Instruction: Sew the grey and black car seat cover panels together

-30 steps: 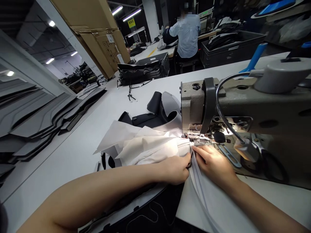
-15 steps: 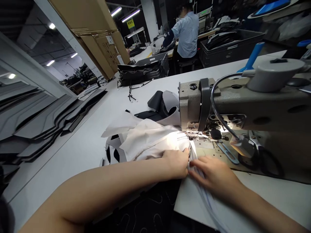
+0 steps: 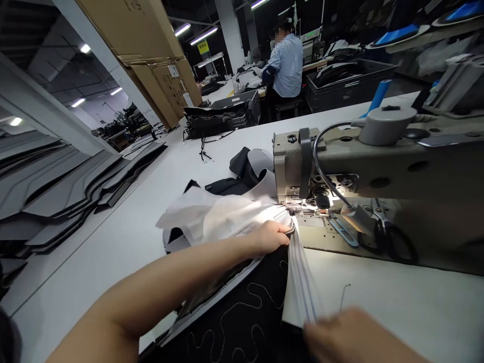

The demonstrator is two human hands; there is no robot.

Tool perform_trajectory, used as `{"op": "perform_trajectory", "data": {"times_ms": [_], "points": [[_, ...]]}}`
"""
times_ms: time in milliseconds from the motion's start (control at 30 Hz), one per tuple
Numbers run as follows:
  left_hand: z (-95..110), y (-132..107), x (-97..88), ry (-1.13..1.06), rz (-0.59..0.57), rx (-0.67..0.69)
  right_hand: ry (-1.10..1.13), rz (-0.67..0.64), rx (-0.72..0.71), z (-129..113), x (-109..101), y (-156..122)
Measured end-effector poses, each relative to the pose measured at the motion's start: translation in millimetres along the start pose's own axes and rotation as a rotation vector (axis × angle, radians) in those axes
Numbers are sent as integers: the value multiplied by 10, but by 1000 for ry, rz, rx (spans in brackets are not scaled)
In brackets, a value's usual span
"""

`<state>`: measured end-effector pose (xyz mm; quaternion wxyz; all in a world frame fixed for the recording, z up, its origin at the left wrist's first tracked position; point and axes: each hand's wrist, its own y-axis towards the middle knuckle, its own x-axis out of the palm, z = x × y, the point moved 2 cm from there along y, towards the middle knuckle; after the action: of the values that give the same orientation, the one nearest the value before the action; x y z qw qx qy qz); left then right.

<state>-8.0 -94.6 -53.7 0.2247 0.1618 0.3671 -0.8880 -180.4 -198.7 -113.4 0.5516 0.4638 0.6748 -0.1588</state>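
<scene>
My left hand [image 3: 271, 237] is closed on the edge of the layered fabric piece just in front of the sewing machine's [image 3: 363, 156] needle area. White fabric [image 3: 223, 214] lies bunched to the left of the needle, lit by the machine lamp. Black fabric [image 3: 242, 307] with wavy light stitching hangs over the table's near edge below my left forearm. From the needle area a white strip [image 3: 301, 275] with bluish lines runs down, pulled straight, to my right hand [image 3: 344, 330]. That hand is smeared by motion, its fingers closed around the strip's lower part.
Black-handled scissors [image 3: 393, 239] and a blue thread snipper [image 3: 342, 232] rest on the machine bed. Stacked grey panels [image 3: 75, 186] line the left side. A filled crate [image 3: 234, 113] and cardboard box [image 3: 166, 85] stand behind. A co-worker [image 3: 287, 65] sits farther back.
My right hand has moved down and away from my left hand, drawing the white strip taut. More black stitched fabric shows. The view has shifted slightly, and my left hand stays near the needle.
</scene>
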Motion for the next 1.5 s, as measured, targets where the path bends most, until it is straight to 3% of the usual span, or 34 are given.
{"op": "perform_trajectory", "data": {"times_ms": [67, 133, 200, 300, 600, 833, 1133, 1333, 1433, 1500], "points": [[-42, 6, 69, -98, 9, 52, -167, 157, 149, 365, -188, 180], [-56, 13, 110, -89, 34, 126, -328, 279, 254, 720, -245, 343], [-52, 22, 123, -1, 84, 181, -377, 331, 288, 980, -179, 476], [-40, 49, 120, 124, 152, 201, -299, 312, 303, 1150, -4, 603], [14, 222, 37, 411, 153, 141, -130, 371, 349, 1194, 102, 696], [64, 31, -133, 586, 15, 132, -120, 421, 365, 1251, 105, 646], [-21, 80, -12, 652, 123, 173, -62, 378, 274, 1232, 56, 682], [21, 222, -44, 668, 194, 189, 4, 479, 294, 1229, -9, 633], [36, 217, -128, 634, 231, 204, 162, 602, 183, 1084, -154, 569], [74, 111, -260, 604, 191, 187, 233, 520, 6, 911, -217, 574]]}}
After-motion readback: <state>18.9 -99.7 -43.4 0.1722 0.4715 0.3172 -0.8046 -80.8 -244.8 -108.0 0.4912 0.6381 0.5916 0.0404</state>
